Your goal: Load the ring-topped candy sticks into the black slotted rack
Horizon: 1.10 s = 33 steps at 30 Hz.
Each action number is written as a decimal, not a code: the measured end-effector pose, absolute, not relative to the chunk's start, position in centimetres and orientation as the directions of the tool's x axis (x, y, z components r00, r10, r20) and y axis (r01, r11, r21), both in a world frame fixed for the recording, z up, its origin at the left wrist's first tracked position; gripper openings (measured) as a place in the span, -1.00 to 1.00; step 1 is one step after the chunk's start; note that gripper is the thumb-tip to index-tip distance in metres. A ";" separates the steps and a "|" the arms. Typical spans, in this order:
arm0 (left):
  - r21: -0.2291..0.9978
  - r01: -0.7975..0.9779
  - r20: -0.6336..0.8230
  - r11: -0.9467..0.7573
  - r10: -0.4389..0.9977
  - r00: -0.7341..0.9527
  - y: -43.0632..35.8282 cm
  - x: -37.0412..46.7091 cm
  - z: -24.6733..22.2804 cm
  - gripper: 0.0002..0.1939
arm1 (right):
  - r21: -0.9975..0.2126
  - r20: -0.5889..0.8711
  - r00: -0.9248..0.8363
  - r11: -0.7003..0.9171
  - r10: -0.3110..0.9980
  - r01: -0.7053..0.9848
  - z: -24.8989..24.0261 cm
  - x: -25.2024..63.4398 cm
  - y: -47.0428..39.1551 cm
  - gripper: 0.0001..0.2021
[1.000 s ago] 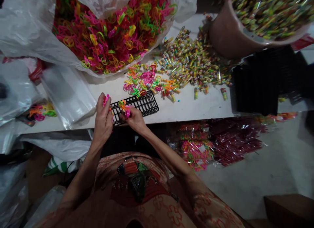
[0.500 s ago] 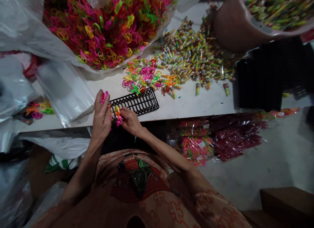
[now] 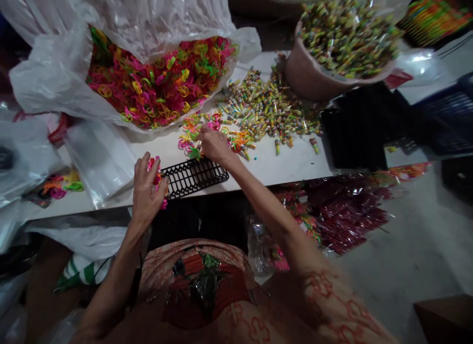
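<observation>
A black plastic rack (image 3: pixel 190 179) lies near the table's front edge, with bright pink and orange pieces (image 3: pixel 156 179) at its left end. My left hand (image 3: pixel 146 189) grips that end, its fingers around the rack and the pieces. My right hand (image 3: pixel 214 146) reaches over the rack's far side into a small loose pile of coloured plastic pieces (image 3: pixel 190 137). Its fingers point down and bend together at the pile; what they hold, if anything, is hidden.
Behind stands a plastic bag (image 3: pixel 55 87) full of coloured pieces. Small wrapped tubes (image 3: pixel 266 105) lie beside a pink tub (image 3: pixel 314 83). Black racks (image 3: pixel 354 132) are stacked at right, clear bags (image 3: pixel 99 156) at left. Wrapped packs (image 3: pixel 343 211) are below the edge.
My right hand has moved from the rack's left end, off to the right and away from me, to the loose pile. My left hand stays at the rack's left end. The view has shifted.
</observation>
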<state>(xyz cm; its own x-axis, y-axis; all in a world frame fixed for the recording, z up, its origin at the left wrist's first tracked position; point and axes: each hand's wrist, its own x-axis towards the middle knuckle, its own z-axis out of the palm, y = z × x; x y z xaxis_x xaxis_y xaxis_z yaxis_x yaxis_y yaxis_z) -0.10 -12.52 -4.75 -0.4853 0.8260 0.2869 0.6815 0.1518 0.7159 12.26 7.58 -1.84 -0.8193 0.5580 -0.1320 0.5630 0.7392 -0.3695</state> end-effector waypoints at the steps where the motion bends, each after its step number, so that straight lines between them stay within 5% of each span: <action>1: 0.701 0.695 0.296 0.160 0.821 -0.488 -12.4 -0.2 -4.6 -0.51 | -0.305 -0.149 -0.830 0.773 0.538 0.556 -1.8 12.0 8.9 -0.67; 4: 0.675 0.715 0.277 0.184 0.834 -0.477 -12.0 -0.3 -4.6 -0.54 | -0.203 -0.194 -0.883 0.864 0.427 0.462 -2.7 11.6 10.7 -0.68; 8: 0.686 0.705 0.261 0.178 0.845 -0.467 -11.7 0.0 -5.2 -0.57 | -0.242 -0.117 -0.891 0.858 0.439 0.454 -3.7 12.3 10.0 -0.69; 17: 0.635 0.741 0.229 0.219 0.862 -0.451 -11.8 0.2 -4.8 -0.51 | -0.780 0.008 -0.824 0.519 0.566 0.349 -5.9 12.3 4.0 -0.96; 22: 0.596 0.763 0.206 0.250 0.871 -0.446 -11.9 0.2 -4.4 -0.52 | -0.911 -0.025 -0.794 0.313 0.607 0.268 -7.2 10.4 2.0 -0.90; 27: 0.574 0.777 0.200 0.258 0.876 -0.439 -11.8 0.4 -4.3 -0.50 | -0.931 -0.055 -0.824 0.270 0.564 0.247 -7.8 8.6 1.4 -0.86; 33: 0.574 0.768 0.174 0.282 0.875 -0.452 -11.7 0.8 -3.9 -0.48 | -0.770 -0.065 -0.879 0.536 0.473 0.346 -7.7 8.1 0.8 -0.97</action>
